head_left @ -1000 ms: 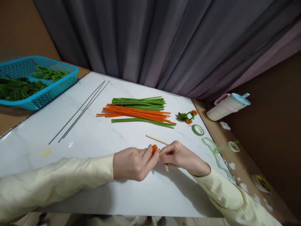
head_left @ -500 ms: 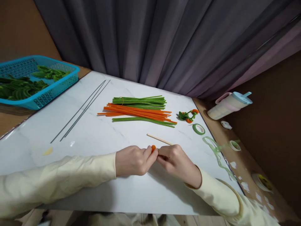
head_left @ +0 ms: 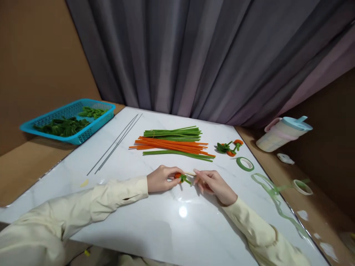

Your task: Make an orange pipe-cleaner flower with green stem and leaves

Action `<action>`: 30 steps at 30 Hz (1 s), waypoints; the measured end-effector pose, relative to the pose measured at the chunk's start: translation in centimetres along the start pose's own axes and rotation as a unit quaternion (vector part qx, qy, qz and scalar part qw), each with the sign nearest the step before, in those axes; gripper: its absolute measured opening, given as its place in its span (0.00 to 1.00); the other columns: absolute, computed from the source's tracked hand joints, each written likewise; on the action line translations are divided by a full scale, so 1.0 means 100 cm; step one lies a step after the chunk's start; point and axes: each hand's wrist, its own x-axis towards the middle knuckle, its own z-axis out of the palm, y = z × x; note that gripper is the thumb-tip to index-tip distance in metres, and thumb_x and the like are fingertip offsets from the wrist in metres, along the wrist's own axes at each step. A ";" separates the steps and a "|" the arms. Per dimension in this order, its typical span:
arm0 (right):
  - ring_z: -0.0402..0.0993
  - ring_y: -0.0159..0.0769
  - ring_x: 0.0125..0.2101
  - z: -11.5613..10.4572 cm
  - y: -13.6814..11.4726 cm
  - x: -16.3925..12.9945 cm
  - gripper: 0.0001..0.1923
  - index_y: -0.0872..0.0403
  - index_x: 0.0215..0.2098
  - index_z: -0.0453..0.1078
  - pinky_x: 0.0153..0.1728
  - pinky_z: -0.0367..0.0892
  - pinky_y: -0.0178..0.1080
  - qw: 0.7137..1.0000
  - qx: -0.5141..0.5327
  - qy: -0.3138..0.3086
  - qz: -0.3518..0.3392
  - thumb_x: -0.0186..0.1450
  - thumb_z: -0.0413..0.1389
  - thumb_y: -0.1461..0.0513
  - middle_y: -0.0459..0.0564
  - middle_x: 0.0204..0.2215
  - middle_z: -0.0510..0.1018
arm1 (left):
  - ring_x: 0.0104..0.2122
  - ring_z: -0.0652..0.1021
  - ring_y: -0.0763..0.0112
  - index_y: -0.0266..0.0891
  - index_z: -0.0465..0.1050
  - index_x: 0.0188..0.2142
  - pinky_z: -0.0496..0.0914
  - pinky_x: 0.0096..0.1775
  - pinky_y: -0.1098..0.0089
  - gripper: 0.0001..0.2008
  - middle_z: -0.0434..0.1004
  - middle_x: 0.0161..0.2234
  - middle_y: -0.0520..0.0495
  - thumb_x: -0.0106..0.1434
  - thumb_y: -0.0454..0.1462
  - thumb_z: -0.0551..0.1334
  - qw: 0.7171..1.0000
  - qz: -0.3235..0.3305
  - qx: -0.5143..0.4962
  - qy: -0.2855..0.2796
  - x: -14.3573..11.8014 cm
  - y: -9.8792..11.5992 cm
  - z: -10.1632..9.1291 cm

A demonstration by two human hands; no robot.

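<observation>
1. Flower [head_left: 181, 177]: small orange-and-green pipe-cleaner piece, low over the worktop [head_left: 155, 221], about mid-width, between the two hands.
2. Left hand [head_left: 161, 178]: fingers curled in, thumb and forefinger pinched on the flower's orange end. Hand rests on the worktop.
3. Right hand [head_left: 212, 182]: fingers half curled, tips at the near end of the stick [head_left: 190, 173]; looks like it touches it, grip unclear at this size. Not on the flower.
4. Stick: thin, pale, lies just behind the flower, mostly hidden by the hands.
5. Orange stems [head_left: 172, 144]: bundle lying flat toward the far edge, behind the hands.
6. Green stems [head_left: 173, 132]: bundle just behind the orange one; a few more green ones lie along its near side.
7. Finished flowers [head_left: 229, 147]: small orange-green cluster right of the bundles, near the right edge.
8. Tape roll [head_left: 244, 163]: green, flat, at the right edge, near side of the cluster.
9. Tape strip [head_left: 273, 192]: loose green ribbon trailing along the right edge; second roll [head_left: 302, 186] off the worktop beside it.
10. Wires [head_left: 116, 143]: thin grey rods, diagonal, left part of the worktop.
11. Basket [head_left: 83, 135]: blue, green pieces inside, off the far-left corner.
12. Cup [head_left: 283, 133]: lidded, off the far-right corner.
</observation>
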 end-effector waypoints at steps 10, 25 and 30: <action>0.49 0.19 0.07 0.002 0.012 0.007 0.22 0.60 0.20 0.68 0.08 0.41 0.28 0.999 0.029 -0.028 -0.027 0.57 0.54 0.49 0.44 0.10 0.68 | 0.47 0.74 0.68 0.35 0.64 0.49 0.69 0.50 0.67 0.15 0.72 0.49 0.41 0.62 0.33 0.52 0.977 0.092 0.192 0.020 -0.007 -0.003 0.006; 0.51 0.21 0.08 -0.001 0.013 0.008 0.22 0.61 0.24 0.68 0.07 0.44 0.28 0.997 0.011 -0.060 -0.044 0.59 0.50 0.50 0.46 0.13 0.70 | 0.50 0.72 0.67 0.33 0.69 0.45 0.70 0.50 0.68 0.14 0.71 0.50 0.39 0.63 0.33 0.50 0.949 0.162 0.269 -0.003 -0.008 -0.007 0.006; 0.57 0.22 0.14 0.002 0.010 0.001 0.17 0.60 0.35 0.70 0.13 0.52 0.27 0.992 -0.030 -0.068 -0.102 0.57 0.55 0.54 0.44 0.19 0.71 | 0.50 0.72 0.62 0.31 0.68 0.47 0.70 0.50 0.64 0.16 0.72 0.49 0.35 0.61 0.37 0.54 0.947 0.166 0.274 0.010 -0.008 -0.008 0.006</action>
